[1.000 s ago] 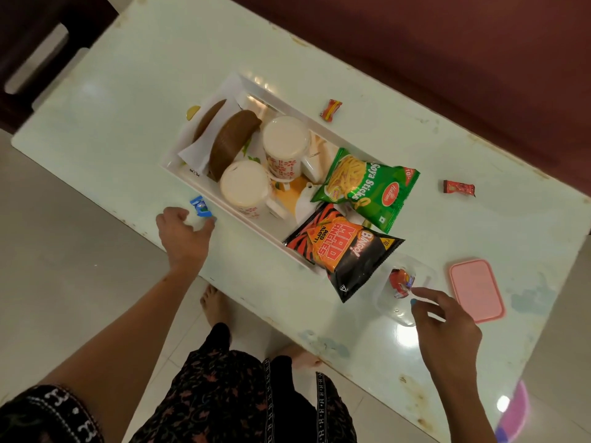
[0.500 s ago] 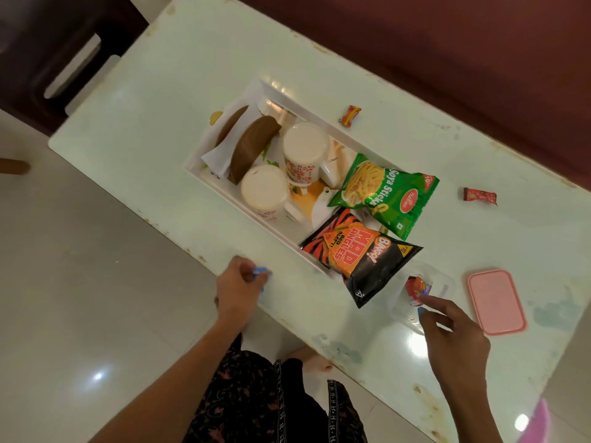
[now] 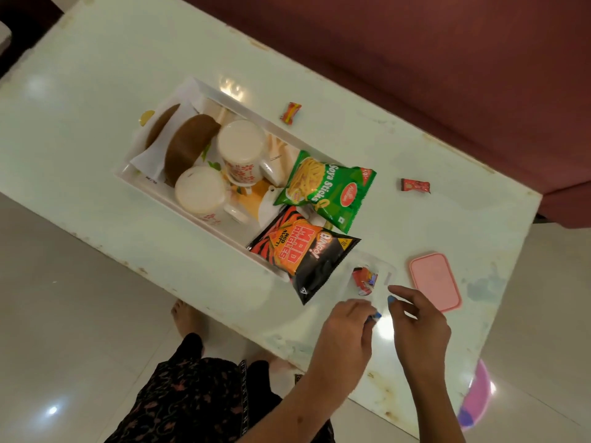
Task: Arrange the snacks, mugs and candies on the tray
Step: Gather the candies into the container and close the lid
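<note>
A white tray (image 3: 123, 178) holds two white mugs (image 3: 240, 145) (image 3: 199, 190), brown pastries on paper (image 3: 187, 147), a green Soya Sticks bag (image 3: 326, 187) and a black-orange Mad Angles bag (image 3: 300, 254). A clear plastic box (image 3: 385, 270) near the front edge holds a red candy (image 3: 364, 279). My left hand (image 3: 343, 337) pinches a small blue candy (image 3: 376, 315) just in front of that box. My right hand (image 3: 419, 324) hovers beside it, fingers apart, holding nothing. Two red candies (image 3: 290, 112) (image 3: 415, 185) lie loose on the table.
A pink lid (image 3: 435, 281) lies right of the clear box. The white table's front edge (image 3: 224, 311) runs diagonally, with my feet and patterned clothing below it. A dark red sofa (image 3: 447, 75) stands behind the table. A pink object (image 3: 476, 398) sits on the floor at right.
My left hand picked up the blue candy from beside the tray's left side and carried it right, to the clear box. My right hand stayed near the box.
</note>
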